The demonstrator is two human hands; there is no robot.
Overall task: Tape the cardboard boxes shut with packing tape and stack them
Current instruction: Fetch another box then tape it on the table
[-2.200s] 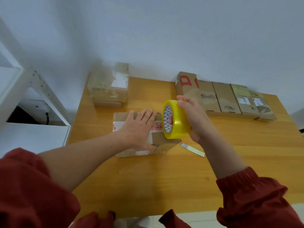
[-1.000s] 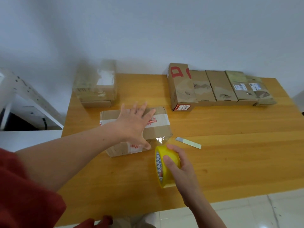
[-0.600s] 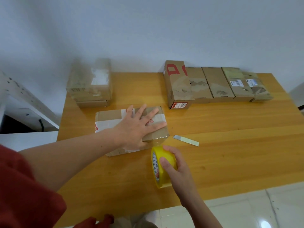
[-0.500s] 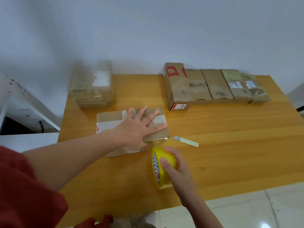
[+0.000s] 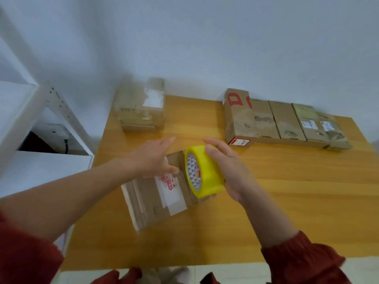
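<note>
A flat cardboard box (image 5: 155, 199) with a white label and red print lies turned at an angle on the wooden table (image 5: 287, 197). My left hand (image 5: 151, 158) rests flat on its far end with straight fingers. My right hand (image 5: 227, 167) grips a yellow roll of packing tape (image 5: 203, 171) held over the box's right end. A stack of two taped boxes (image 5: 141, 108) stands at the table's back left. A row of several boxes (image 5: 283, 123) lies along the back right.
A white metal shelf frame (image 5: 51, 111) stands left of the table. The table's front edge runs just above my red sleeves. Pale floor tiles show below it.
My right hand lifted the tape roll from the table in front of the box up over its right end. The box has turned to lie at an angle. The view is motion-blurred.
</note>
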